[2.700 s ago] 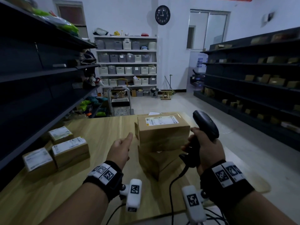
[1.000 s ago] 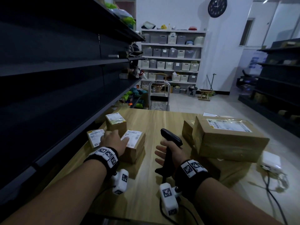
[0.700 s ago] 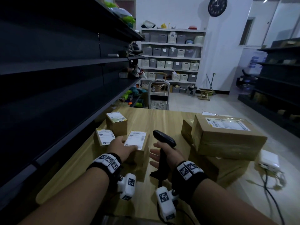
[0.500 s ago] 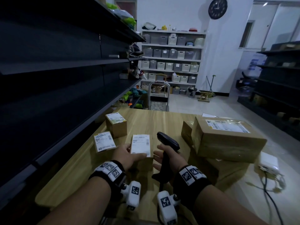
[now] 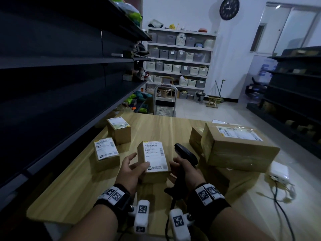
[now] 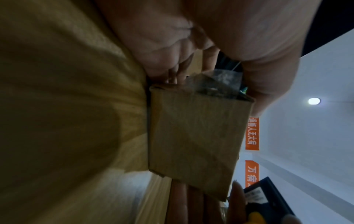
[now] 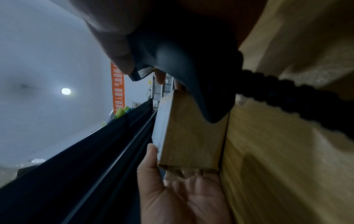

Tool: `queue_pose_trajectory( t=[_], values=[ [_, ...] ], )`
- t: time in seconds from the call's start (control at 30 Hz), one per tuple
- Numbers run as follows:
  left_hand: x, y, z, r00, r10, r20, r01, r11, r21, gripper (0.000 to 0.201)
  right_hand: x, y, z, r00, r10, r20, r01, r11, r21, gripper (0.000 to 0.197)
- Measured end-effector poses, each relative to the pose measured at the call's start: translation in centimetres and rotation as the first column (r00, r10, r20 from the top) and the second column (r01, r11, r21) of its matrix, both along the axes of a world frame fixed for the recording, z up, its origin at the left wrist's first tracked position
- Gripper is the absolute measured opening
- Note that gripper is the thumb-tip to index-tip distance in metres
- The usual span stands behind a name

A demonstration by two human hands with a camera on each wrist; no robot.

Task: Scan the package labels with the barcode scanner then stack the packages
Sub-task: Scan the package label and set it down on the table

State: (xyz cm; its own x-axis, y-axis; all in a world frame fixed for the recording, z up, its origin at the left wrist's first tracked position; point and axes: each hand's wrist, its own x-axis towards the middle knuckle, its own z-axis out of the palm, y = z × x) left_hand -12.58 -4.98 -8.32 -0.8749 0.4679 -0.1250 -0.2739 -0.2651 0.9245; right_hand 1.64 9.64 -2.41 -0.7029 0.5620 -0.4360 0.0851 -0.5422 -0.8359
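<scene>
**Left wrist view: small package held at surface**

Small brown cardboard package point(image 6: 193, 133) at centre frame, plain side facing the camera, one edge against the wooden surface point(image 6: 67, 106) at left. Clear tape and a crumpled film patch at the upper corner. Left hand point(image 6: 201, 39) at top: thumb point(image 6: 268, 78) curled down the right edge of the package, fingers point(image 6: 182, 66) behind its upper end. Second hand's fingertip point(image 6: 236, 200) at lower frame, just beside the package's bottom corner, next to a dark device with a printed sticker point(image 6: 268, 195) and a yellow part. Two orange banners point(image 6: 252, 133) with white characters on the pale wall beyond. One round lamp point(image 6: 314, 101) lit. Surface blurred at left.
</scene>
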Motion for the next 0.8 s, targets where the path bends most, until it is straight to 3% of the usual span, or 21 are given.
queue_pose_trajectory(
  t=[0.13,0.27,0.4,0.6,0.8],
  values=[
    [-0.3,-0.3,-0.1,0.998,0.033,0.057,-0.037,0.997,0.071,0.080,-0.3,-0.3,1.4,0.997,-0.061,0.038,0.052,0.975,0.214,0.040],
    [0.0,-0.8,0.5,0.999,0.043,0.020,-0.044,0.997,0.058,0.094,0.1,-0.7,4.0,0.995,0.062,0.077,-0.082,0.951,0.297,0.035],
    [0.2,-1.0,0.6,0.999,0.044,-0.014,-0.043,0.997,0.068,0.091,0.6,-1.2,6.6,0.976,0.136,0.170,-0.194,0.896,0.400,0.018],
    [0.2,-1.0,0.5,0.997,0.041,-0.061,-0.037,0.997,0.065,0.074,1.4,-1.4,8.6,0.953,0.158,0.259,-0.256,0.877,0.406,0.017],
    [0.5,-1.4,0.6,0.995,0.036,-0.092,-0.032,0.999,0.040,0.071,2.5,-1.3,9.0,0.935,0.193,0.297,-0.311,0.848,0.429,0.019]
  ],
)
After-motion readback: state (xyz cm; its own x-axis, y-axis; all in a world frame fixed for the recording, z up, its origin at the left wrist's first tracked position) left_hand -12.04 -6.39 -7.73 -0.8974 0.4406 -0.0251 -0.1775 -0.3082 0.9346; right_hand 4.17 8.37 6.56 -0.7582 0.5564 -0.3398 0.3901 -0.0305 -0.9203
